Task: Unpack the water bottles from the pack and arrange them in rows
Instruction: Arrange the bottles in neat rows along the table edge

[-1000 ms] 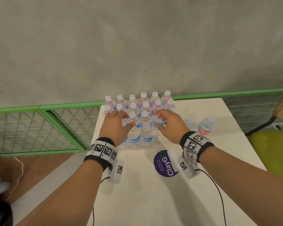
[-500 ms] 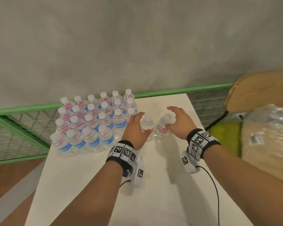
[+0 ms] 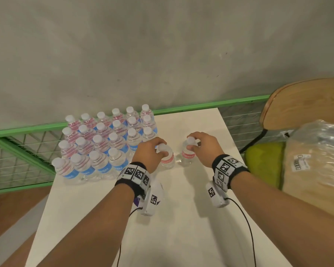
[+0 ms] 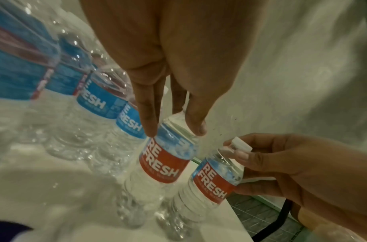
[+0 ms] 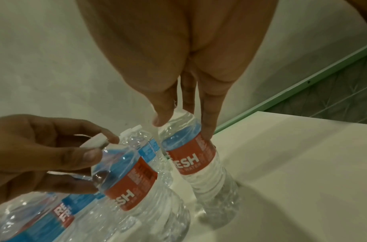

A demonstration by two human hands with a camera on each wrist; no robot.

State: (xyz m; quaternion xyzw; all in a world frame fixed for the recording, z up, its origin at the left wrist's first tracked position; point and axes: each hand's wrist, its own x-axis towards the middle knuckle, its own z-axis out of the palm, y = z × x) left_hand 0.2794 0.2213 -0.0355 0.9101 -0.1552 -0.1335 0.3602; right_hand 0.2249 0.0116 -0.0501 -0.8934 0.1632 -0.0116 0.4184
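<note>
Since half a second ago we see both hands close down, our left hand gripping one red-labelled bottle and our right hand its neighbour, both clear, white-capped, upright on the table beside the rows, caps partly hidden.
</note>
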